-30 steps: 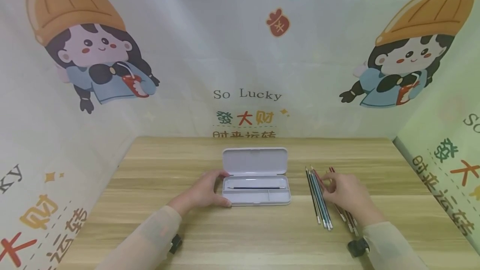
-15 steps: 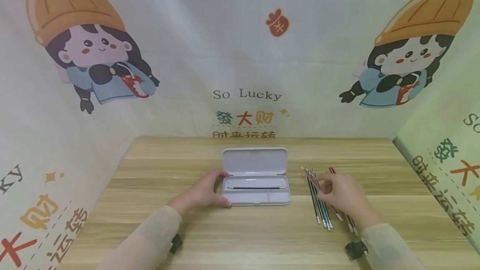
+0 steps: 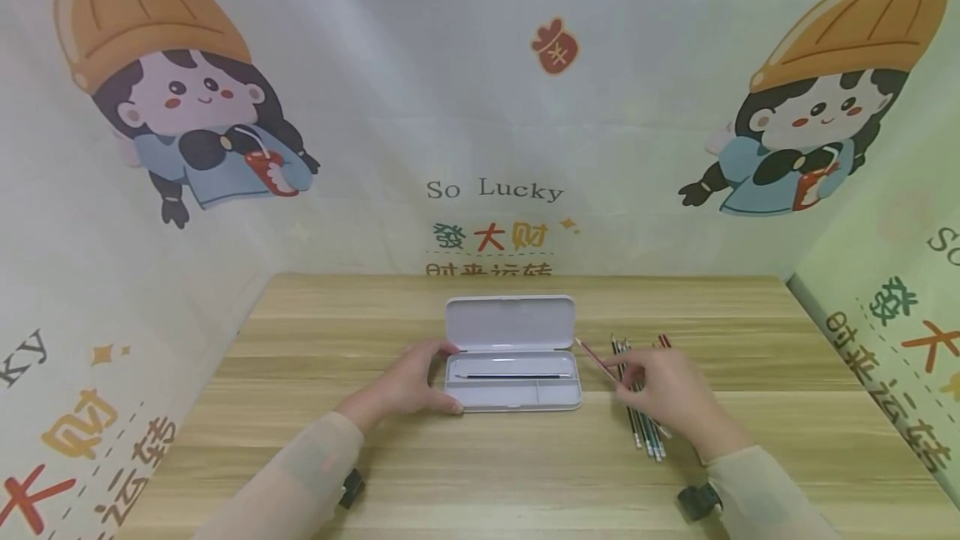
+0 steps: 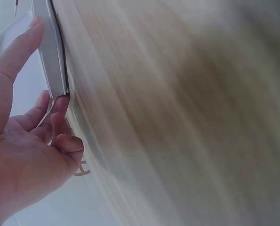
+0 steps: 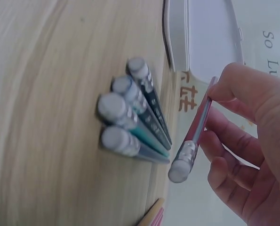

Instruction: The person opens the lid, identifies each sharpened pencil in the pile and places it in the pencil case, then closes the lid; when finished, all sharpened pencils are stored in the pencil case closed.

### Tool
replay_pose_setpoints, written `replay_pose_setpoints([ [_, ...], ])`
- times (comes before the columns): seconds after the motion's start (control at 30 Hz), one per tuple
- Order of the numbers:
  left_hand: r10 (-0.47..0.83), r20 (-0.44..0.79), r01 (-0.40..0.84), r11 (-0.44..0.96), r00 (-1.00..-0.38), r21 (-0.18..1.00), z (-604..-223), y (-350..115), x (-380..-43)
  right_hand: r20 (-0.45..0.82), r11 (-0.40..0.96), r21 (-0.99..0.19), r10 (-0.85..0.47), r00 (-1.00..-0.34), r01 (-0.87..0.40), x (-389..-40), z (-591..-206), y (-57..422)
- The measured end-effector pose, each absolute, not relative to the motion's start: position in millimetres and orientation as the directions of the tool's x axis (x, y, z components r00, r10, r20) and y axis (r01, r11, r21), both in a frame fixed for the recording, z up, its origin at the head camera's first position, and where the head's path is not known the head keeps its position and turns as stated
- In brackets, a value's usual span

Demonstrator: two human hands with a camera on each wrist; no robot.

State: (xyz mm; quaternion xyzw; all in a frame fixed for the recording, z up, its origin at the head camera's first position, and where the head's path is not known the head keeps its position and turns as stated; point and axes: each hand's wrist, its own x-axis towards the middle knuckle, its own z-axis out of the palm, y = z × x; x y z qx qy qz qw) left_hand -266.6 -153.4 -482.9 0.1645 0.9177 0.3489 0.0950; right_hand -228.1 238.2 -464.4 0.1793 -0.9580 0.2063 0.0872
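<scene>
A white pencil case point(image 3: 491, 395) lies with its lid point(image 3: 510, 323) raised, and one dark pencil point(image 3: 513, 376) rests in its long back compartment. My left hand point(image 3: 405, 380) holds the case's left end; in the left wrist view the thumb lies along the case side point(image 4: 51, 52) and fingertips touch its corner. Between thumb and fingers, my right hand point(image 3: 675, 394) pinches a red pencil point(image 3: 594, 357), its point angled toward the case's right edge. The right wrist view shows this pencil's white eraser end point(image 5: 180, 170) clear of the table.
Several dark and teal pencils point(image 3: 649, 438) lie in a bunch under and beside the right hand, erasers toward me. Red pencil ends point(image 3: 664, 341) show behind that hand. A printed cloth point(image 3: 375, 107) hangs behind the wooden table point(image 3: 337, 298).
My right hand has lifted the red pencil from the bunch and moved it left toward the case, turning its point leftward. The left hand and the case have stayed put.
</scene>
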Motion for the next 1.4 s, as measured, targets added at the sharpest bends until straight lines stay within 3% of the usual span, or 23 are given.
replay_pose_setpoints([
  [0.33, 0.367, -0.065, 0.234, 0.711, -0.928, 0.663, -480.2, -152.9, -264.9, 0.201, 0.832, -0.372, -0.361, -0.911, -0.412, -229.9, -460.8, 221.6],
  [0.87, 0.372, -0.068, 0.237, 0.712, -0.926, 0.661, -479.2, -151.8, -265.5, 0.252, 0.767, -0.31, -0.504, -0.826, -0.562, -249.9, -460.9, 201.4],
  [1.2, 0.386, -0.056, 0.255, 0.705, -0.921, 0.662, -484.9, -154.0, -266.4, 0.166, 0.76, -0.308, -0.549, -0.819, -0.572, -261.5, -458.7, 185.7],
  [1.4, 0.383, -0.063, 0.248, 0.705, -0.922, 0.665, -483.4, -153.4, -266.3, 0.168, 0.703, -0.325, -0.615, -0.77, -0.632, -272.3, -457.0, 175.1],
])
